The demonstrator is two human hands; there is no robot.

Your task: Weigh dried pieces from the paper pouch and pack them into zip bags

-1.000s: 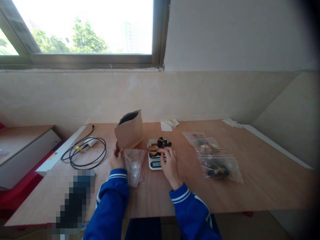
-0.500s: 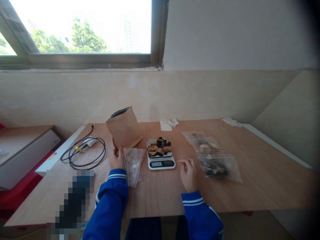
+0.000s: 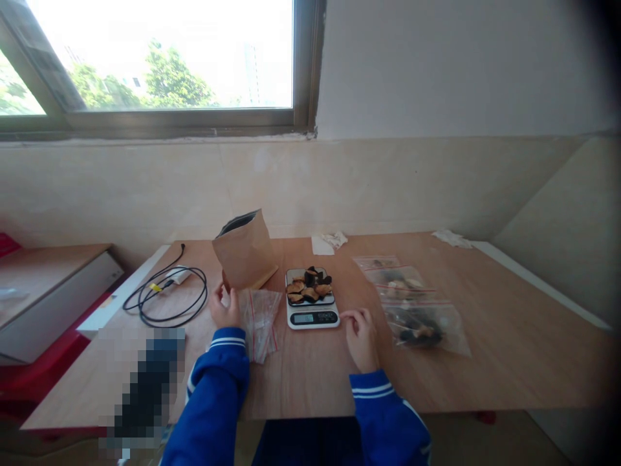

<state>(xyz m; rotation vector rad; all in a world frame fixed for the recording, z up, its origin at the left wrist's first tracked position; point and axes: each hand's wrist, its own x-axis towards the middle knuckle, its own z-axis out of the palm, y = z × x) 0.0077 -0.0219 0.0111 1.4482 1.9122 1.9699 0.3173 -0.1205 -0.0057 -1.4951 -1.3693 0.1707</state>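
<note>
Dried brown, dark-edged slices [image 3: 309, 288] are heaped on the tray of a white kitchen scale [image 3: 314, 320] with a lit display. My right hand [image 3: 361, 336] rests on the table to its right; the index finger stretches to the scale's right edge, and the other fingers bend loosely. Left of the scale lie flat clear zip bags [image 3: 262, 323] with red seal lines. At their left side is my left hand [image 3: 226, 310], thumb and fingers apart, by the lower left corner of a standing brown paper bag [image 3: 247, 252]. The bag's dark mouth is open; its contents are hidden.
On the right lie several filled zip bags [image 3: 427, 327]. A black cable [image 3: 167, 317] is coiled around a white adapter [image 3: 178, 276] at left. A pixelated dark object [image 3: 150, 382] lies in front of it. Crumpled white paper [image 3: 332, 242] sits by the wall.
My left hand's fingers have spread at the paper bag's corner. The paper bag sits slightly more upright. My right index finger has come a little closer to the scale's edge.
</note>
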